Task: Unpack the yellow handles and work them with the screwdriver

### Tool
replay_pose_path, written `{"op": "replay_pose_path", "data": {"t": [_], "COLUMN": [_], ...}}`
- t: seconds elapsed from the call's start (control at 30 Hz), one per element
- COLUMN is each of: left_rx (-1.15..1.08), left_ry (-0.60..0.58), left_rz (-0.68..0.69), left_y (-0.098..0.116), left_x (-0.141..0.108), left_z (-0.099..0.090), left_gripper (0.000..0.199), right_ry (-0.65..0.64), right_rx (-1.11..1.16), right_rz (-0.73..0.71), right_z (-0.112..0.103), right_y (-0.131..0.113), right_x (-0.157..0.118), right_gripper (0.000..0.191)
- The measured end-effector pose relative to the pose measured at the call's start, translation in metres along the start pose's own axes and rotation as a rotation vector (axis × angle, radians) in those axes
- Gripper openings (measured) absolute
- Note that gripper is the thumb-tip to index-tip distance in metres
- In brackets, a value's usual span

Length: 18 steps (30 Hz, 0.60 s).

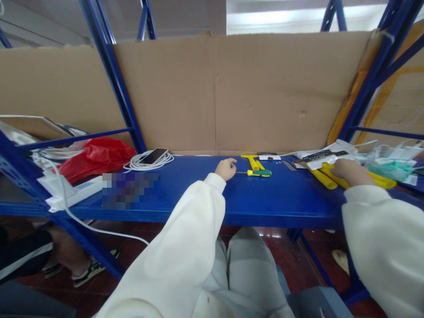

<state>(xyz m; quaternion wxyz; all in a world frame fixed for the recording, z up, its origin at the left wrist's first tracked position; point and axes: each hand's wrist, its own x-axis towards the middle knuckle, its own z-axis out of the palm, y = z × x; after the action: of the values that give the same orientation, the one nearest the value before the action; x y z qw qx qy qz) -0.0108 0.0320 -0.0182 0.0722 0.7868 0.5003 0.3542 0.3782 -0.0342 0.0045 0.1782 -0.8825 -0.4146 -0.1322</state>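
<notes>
Left hand (226, 169) loosely curled beside the green-and-yellow screwdriver (259, 173), seemingly empty, right hand (351, 172) on yellow tools (382, 180) (grip unclear), blue table (192, 185).

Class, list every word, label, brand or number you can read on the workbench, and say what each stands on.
None can be read for certain.
Black-and-white packet beside the right hand: print too small and blurred to read.
Small black-and-white card behind the screwdriver: marks too small to read.
Blue workbench, left part: pixelated, so any text there is hidden.
</notes>
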Motion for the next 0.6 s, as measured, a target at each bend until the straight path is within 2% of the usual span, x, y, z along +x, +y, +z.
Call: {"op": "replay_pose_path", "data": {"t": [0.1,0.2,0.33,0.5,0.6], "left_rx": [0.004,0.002,0.001,-0.001,-0.012], "left_ry": [-0.005,0.002,-0.013,-0.027,-0.020], "left_rz": [0.000,-0.004,-0.002,0.003,0.005], "left_y": [-0.001,-0.001,-0.001,0.000,-0.001], "left_x": [0.000,0.000,0.000,0.000,0.001], "left_z": [0.000,0.000,-0.001,-0.001,-0.001], "left_gripper": [0.039,0.039,0.038,0.038,0.036], "right_ry": [-0.133,-0.116,-0.110,-0.007,0.070], "right_rx": [-0.113,-0.135,-0.113,0.034,0.117], "right_rz": [0.034,-0.064,-0.102,-0.092,-0.140], "right_z": [-0.002,-0.003,-0.003,-0.012,-0.023], "right_y": [0.003,0.004,0.002,-0.012,-0.028], "right_x": [0.000,0.000,-0.008,-0.027,-0.033], "right_gripper": [0.038,0.036,0.042,0.048,0.049]}}
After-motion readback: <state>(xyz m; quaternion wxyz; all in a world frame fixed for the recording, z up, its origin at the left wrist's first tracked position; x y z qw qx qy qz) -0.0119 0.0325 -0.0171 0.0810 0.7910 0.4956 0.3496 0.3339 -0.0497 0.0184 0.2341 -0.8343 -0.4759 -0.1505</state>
